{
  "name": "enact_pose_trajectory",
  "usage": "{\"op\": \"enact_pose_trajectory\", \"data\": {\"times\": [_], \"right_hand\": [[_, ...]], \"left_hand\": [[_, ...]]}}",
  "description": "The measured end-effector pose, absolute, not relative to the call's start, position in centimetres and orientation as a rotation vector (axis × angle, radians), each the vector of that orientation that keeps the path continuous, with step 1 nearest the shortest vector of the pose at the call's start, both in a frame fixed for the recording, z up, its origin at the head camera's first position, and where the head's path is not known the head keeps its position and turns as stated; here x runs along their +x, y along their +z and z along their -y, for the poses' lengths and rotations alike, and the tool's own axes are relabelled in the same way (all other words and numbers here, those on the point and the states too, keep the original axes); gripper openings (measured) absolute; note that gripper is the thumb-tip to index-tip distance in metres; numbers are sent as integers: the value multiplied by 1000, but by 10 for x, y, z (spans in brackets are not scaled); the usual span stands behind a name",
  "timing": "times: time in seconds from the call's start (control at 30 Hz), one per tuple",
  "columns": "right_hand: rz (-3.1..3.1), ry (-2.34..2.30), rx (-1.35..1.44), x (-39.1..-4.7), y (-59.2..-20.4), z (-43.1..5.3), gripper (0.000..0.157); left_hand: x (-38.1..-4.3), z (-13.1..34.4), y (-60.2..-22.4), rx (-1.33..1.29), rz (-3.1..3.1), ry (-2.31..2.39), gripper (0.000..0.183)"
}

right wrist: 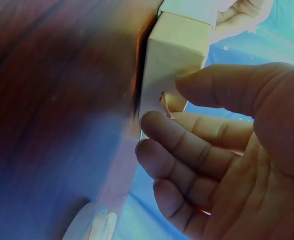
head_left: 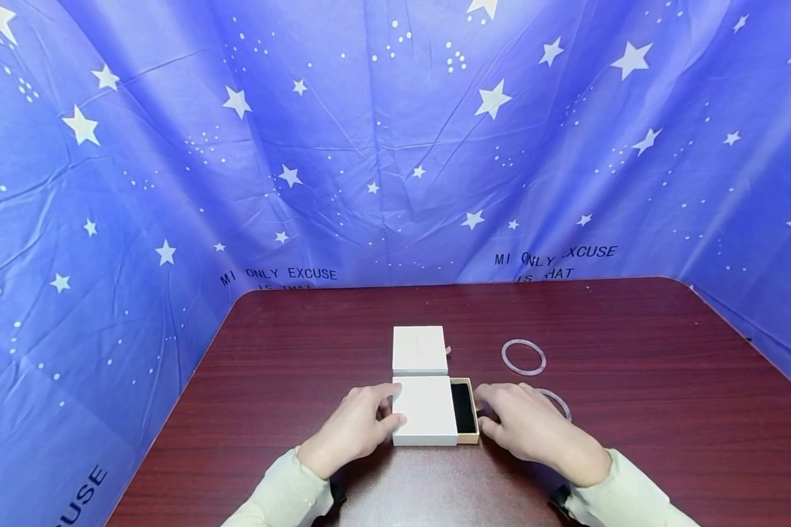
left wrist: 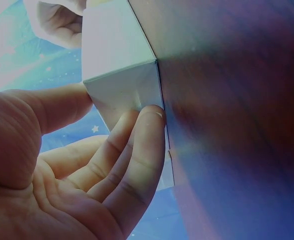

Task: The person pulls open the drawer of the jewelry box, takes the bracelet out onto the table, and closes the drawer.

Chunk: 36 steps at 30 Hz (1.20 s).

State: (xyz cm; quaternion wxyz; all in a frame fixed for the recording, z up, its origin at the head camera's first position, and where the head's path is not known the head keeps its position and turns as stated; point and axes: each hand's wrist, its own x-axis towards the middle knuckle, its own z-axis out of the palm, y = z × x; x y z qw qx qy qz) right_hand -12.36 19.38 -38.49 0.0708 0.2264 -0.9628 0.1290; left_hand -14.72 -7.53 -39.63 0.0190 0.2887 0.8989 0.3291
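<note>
Two white boxes lie on the table, one behind the other. From the near white drawer box [head_left: 425, 410], a tan drawer [head_left: 468, 438] with a black lining [head_left: 463, 408] juts out to the right. My left hand [head_left: 359, 421] holds the sleeve's left end, thumb and index finger at its upper edge, other fingertips against the end face in the left wrist view. At the drawer's front is my right hand [head_left: 527, 417], fingers loosely bent and thumb apart from them. Between thumb and index finger stands a small ribbon tab [right wrist: 165, 104].
The second white box [head_left: 419, 348] touches the near one's far side, with a small tab on its right. A pale lilac bangle [head_left: 504, 358] lies to the right. Another bangle [head_left: 565, 404] is partly hidden by my right hand. A starry blue curtain [head_left: 382, 146] surrounds the table [head_left: 290, 329].
</note>
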Motion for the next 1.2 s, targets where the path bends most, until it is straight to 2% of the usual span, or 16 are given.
{"op": "enact_pose_trajectory", "data": {"times": [0.93,1.2], "right_hand": [[2888,397,727,-122,-387,-190,17],[2867,383,758,-120,-388,-188,17]], "left_hand": [[-147,76,-397,903,-2792,1017,13],[-146,76,-396,889,-2795,1006,30]]}}
